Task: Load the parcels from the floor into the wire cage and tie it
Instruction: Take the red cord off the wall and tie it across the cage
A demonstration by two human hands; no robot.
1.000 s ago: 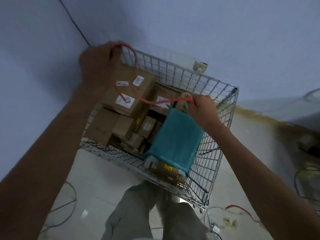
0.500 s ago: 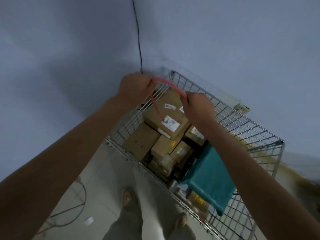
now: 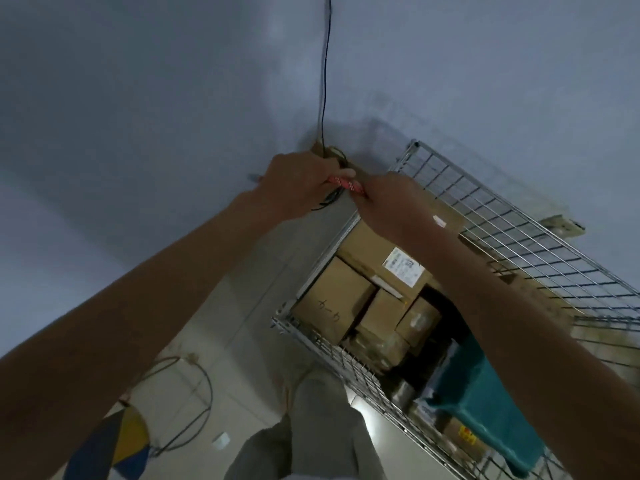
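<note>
A wire cage [image 3: 512, 237] stands against the wall at right, filled with several brown cardboard parcels [image 3: 332, 306] and a teal bag [image 3: 485, 403]. Over the cage's far left corner my left hand [image 3: 298, 181] and my right hand [image 3: 391, 202] meet. Both grip a short stretch of red patterned rope [image 3: 346, 183] that shows between them. The rest of the rope is hidden under my hands.
A black cable [image 3: 323, 74] runs down the wall corner behind my hands. Loose cables [image 3: 194, 403] loop on the tiled floor at lower left beside a blue and yellow object [image 3: 114, 445]. My legs [image 3: 311, 438] stand by the cage's near edge.
My right hand has moved from the cage's middle to the far left corner beside my left hand. The red rope's visible span has shrunk. The view has swung left.
</note>
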